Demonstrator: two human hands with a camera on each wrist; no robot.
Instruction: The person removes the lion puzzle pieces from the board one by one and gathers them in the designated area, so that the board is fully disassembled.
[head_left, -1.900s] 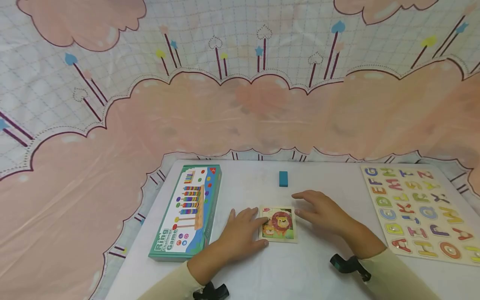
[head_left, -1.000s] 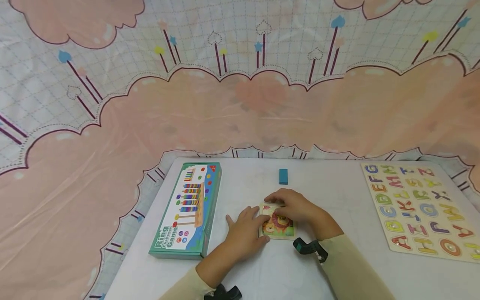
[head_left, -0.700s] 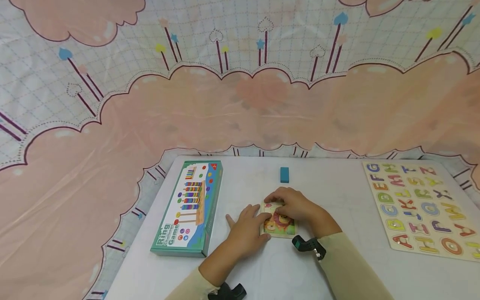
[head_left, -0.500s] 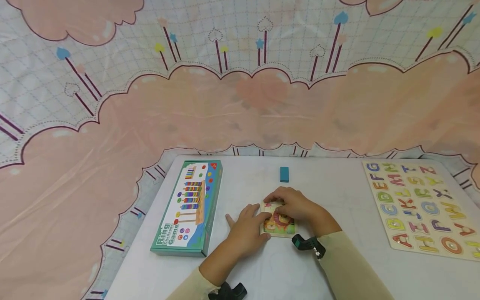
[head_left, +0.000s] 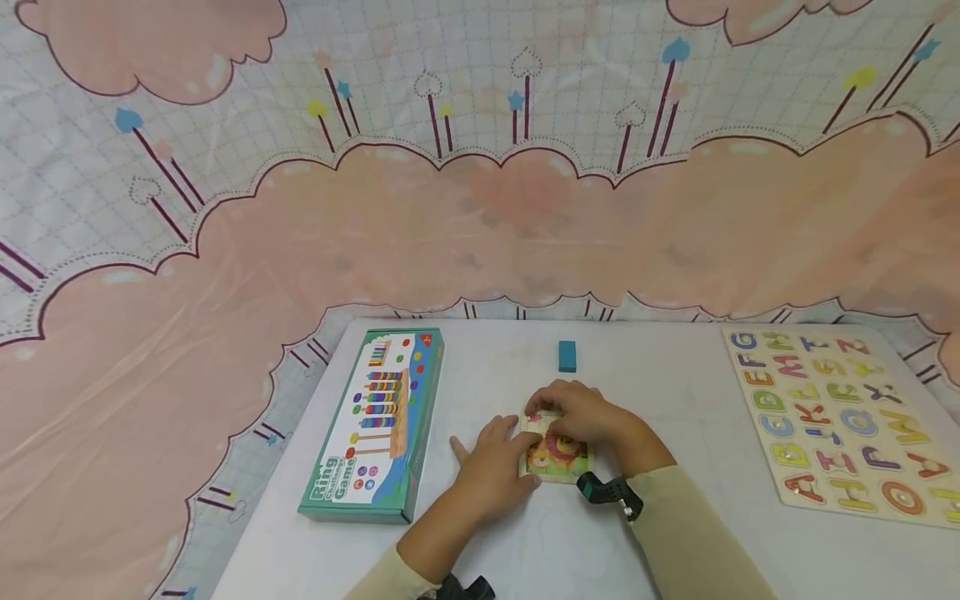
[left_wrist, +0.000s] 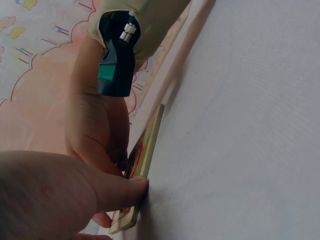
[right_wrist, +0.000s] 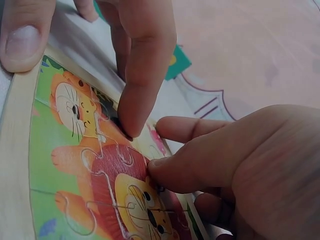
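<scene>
A small square wooden jigsaw puzzle point(head_left: 555, 469) with a lion and cub picture lies flat on the white table. My left hand point(head_left: 489, 475) spreads over its left side, the index fingertip pressing the picture. In the left wrist view, the left thumb point(left_wrist: 122, 191) rests along the puzzle's edge. Reaching over the top right, my right hand point(head_left: 588, 417) curls its fingers at the far edge. Close up in the right wrist view, its thumb and index finger pinch a puzzle piece point(right_wrist: 156, 141) by the lion's mane. The right palm hides part of the picture.
A green Ring Challenge Game box point(head_left: 375, 425) lies to the left. A blue block point(head_left: 567, 357) sits behind the puzzle. On the right is a wooden alphabet board point(head_left: 840, 417). A patterned cloth point(head_left: 480, 225) hangs behind the table.
My right hand has moved left from beside the puzzle onto its far edge, fingers closing there. The left hand has stayed on the left side with little movement.
</scene>
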